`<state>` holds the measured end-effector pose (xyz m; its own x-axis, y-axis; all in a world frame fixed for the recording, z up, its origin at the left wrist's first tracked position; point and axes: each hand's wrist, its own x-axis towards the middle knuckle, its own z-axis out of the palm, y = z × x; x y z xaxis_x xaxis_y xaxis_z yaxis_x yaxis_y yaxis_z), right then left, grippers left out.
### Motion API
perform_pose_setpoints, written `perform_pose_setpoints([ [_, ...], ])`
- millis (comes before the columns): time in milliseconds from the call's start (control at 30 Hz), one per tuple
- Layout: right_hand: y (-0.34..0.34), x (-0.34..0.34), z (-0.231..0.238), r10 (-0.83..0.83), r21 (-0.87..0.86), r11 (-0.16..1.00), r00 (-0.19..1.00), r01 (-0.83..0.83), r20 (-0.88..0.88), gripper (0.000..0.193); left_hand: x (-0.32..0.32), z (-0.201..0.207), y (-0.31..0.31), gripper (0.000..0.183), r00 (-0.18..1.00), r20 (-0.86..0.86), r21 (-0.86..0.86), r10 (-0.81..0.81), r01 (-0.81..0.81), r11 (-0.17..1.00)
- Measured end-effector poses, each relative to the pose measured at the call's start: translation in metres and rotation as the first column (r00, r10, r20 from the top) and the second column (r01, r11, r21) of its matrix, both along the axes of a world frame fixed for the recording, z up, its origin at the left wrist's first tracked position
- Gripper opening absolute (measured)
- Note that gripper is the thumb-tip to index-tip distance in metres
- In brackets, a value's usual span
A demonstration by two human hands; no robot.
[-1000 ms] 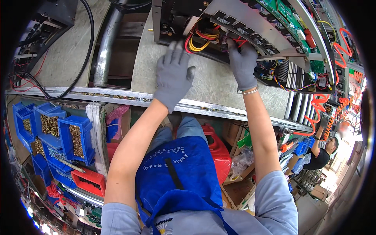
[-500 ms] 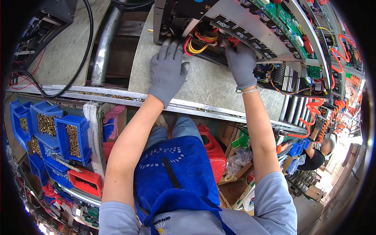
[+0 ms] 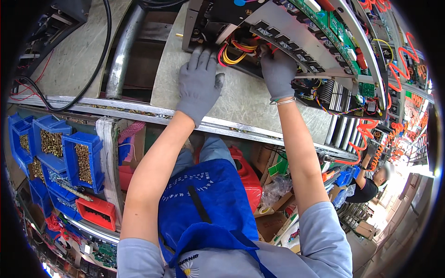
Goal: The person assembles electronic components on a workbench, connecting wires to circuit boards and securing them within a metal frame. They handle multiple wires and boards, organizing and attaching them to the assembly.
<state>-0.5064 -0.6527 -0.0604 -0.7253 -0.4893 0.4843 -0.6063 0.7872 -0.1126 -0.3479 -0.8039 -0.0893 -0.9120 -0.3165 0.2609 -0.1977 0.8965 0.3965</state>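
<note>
My left hand (image 3: 198, 83) lies flat with its gloved fingers spread, holding nothing, on the grey counter (image 3: 241, 99), fingertips touching the black frame (image 3: 211, 21) of the electrical unit at the top centre of the frame. My right hand (image 3: 278, 74) reaches under the unit's grey metal panel (image 3: 296, 30), fingers curled in beside the yellow and red wires (image 3: 234, 51); whether they grip anything I cannot tell. Blue bins of screws (image 3: 81, 160) sit lower left.
</note>
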Motion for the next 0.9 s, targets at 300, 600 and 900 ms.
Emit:
perform_pose_setpoints([
  [300,0.012,-0.010,0.002,0.100,-0.022,0.995,0.992,-0.102,-0.077,0.029,-0.001,0.015,0.003,0.047,0.999,0.043,0.000,-0.028,0.028,1.000],
  [600,0.029,0.067,0.052,0.401,-0.475,0.747,0.254,0.466,0.880,0.040,0.035,0.036,0.050,0.036,0.999,-0.038,0.983,0.019,0.034,0.178],
  [900,0.056,0.069,0.058,0.495,-0.500,0.793,0.112,0.347,0.862,0.042,0.011,0.037,0.045,0.030,0.980,0.085,0.978,-0.182,-0.117,-0.173],
])
